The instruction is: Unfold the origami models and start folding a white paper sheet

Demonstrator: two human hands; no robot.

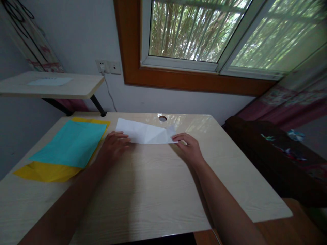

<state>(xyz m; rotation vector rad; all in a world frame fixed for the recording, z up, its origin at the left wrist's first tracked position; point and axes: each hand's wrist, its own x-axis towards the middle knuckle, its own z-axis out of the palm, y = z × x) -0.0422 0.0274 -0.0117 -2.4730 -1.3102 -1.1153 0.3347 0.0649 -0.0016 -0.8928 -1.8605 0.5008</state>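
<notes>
A white sheet of paper [153, 133], folded into a long strip with creases, lies across the far middle of the table. Its right end has a small flap standing up. My left hand [114, 141] rests at the strip's lower left end, fingers stretched out and touching the paper; its thumb is hard to make out. At the other end, my right hand [189, 144] pinches the lower right corner between thumb and fingers.
Left of my hands, a turquoise sheet [74, 141] lies on top of a yellow sheet [48, 173]. A raised shelf [87, 85] carries a paper [49, 81]. Behind the strip, a round cable hole [162, 118] pierces the wooden table [158, 190]. Beyond stands a window [189, 30].
</notes>
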